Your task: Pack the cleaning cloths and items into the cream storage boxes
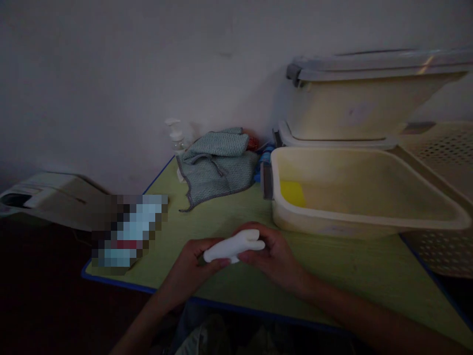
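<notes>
Holding a white object [232, 248], hands [278, 259] are near a blurred bin label [338, 230].

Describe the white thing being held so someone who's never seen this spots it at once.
Find the blue-edged green table. Over its near side, the left hand and right hand hold a white bundle between them. Unlike the textured grey cloth farther back, it is plain white, with two blunt prongs at its right end.

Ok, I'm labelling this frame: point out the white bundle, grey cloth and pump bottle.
White bundle [229, 246], head view: its middle.
Grey cloth [232, 173], head view: its lower part.
Pump bottle [177, 135], head view: its white collar.
</notes>
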The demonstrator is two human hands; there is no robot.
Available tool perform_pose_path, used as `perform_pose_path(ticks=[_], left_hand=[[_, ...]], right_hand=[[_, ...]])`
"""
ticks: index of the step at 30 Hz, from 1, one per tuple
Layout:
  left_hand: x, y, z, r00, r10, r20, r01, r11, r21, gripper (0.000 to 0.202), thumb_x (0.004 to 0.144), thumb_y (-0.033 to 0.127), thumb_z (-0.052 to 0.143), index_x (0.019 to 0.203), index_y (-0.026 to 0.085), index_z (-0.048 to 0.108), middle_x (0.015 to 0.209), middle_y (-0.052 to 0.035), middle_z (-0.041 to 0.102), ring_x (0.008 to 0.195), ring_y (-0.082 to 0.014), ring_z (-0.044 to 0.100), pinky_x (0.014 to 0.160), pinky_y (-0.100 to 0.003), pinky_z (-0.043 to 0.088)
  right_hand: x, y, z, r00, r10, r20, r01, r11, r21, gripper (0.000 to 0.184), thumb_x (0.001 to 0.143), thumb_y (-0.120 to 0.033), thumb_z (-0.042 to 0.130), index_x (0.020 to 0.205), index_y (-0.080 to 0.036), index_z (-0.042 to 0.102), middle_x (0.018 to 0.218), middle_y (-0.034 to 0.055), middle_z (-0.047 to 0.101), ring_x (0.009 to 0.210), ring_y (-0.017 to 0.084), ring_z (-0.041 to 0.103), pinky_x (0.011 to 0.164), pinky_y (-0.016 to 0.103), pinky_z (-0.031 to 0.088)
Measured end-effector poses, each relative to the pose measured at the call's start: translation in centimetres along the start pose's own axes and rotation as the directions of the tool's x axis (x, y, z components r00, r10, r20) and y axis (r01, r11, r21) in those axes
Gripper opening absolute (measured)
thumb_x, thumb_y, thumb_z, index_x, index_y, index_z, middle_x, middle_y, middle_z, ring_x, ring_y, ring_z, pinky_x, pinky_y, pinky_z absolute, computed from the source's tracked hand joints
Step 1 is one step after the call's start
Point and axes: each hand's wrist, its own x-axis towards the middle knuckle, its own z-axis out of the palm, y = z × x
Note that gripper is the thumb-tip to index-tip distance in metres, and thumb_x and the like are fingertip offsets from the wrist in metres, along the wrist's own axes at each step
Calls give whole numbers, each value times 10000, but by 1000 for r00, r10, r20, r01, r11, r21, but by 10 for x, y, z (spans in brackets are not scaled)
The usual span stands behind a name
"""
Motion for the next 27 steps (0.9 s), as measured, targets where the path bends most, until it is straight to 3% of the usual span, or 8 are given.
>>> perform_pose_path(ticks=[5, 8, 10, 13, 16, 18, 23, 27], left_hand=[[11, 21, 0, 949, 306, 76, -313, 943, 111, 407, 743, 520, 599, 883, 157, 718, 843, -48, 695, 726, -183, 613, 686, -258, 473], [22, 34, 4, 837, 529, 141, -547, 822, 162, 476, 788, 571, 509, 1008, 180, 670, 1047, -97, 660, 919, -215, 616, 810, -296, 476], [31, 41, 10, 774, 624, 102, -626, 732, 268, 364, 839, 460, 511, 1056, 189, 621, 1115, -105, 627, 1007, -213, 594, 853, -314, 472], [44, 45, 24, 661, 750, 29, -659, 562, 500, 250, 847, 222, 531, 1092, 180, 548, 1187, -117, 567, 1090, -208, 548, 894, -353, 464], [56, 42, 37, 528, 848, 51, -673, 381, 634, 370, 816, 111, 530, 1175, 174, 470, 1276, -140, 486, 1188, -233, 476, 935, -407, 447], [61, 38, 41, 481, 873, 78, -677, 313, 666, 423, 799, 75, 535, 1202, 164, 443, 1312, -157, 446, 1227, -252, 440, 945, -417, 445], [65, 23, 35, 479, 877, 41, -611, 300, 732, 432, 784, 48, 536, 1180, 189, 437, 1267, -137, 478, 1159, -227, 503, 879, -358, 494], [68, 13, 26, 529, 848, -37, -543, 372, 753, 377, 801, 77, 525, 1147, 204, 450, 1131, -88, 556, 1036, -189, 570, 813, -318, 517]], right_hand=[[-10, -41, -6, 985, -171, -12, 167, 973, -160, 110, 772, -245, 549, 855, -191, 500, 744, -14, 518, 675, 109, 489, 611, 220, 408], [-15, -79, -26, 976, -216, 10, 207, 918, -337, 63, 766, -212, 558, 817, -189, 530, 712, -15, 548, 653, 110, 511, 586, 212, 411], [-19, -105, -45, 977, -212, -25, 179, 880, -440, 60, 756, -212, 571, 810, -197, 550, 696, -12, 574, 617, 113, 523, 552, 212, 413], [-23, -135, -75, 965, -231, -126, 114, 798, -591, 76, 735, -256, 620, 772, -208, 575, 712, -3, 594, 635, 126, 546, 578, 231, 436], [-22, -153, -105, 942, -246, -229, 52, 780, -624, 128, 734, -302, 628, 823, -226, 577, 760, -7, 606, 724, 149, 581, 640, 262, 461], [-17, -159, -125, 931, -254, -263, 39, 784, -619, 156, 736, -288, 617, 868, -227, 560, 779, -15, 606, 755, 152, 589, 662, 273, 469], [7, -154, -162, 949, -156, -275, -34, 814, -580, 171, 719, -168, 580, 875, -204, 521, 750, -9, 607, 715, 140, 583, 639, 258, 474], [26, -128, -170, 922, 214, -323, -342, 842, -418, 149, 702, -89, 536, 828, -167, 533, 762, 41, 617, 676, 138, 581, 591, 255, 484]])
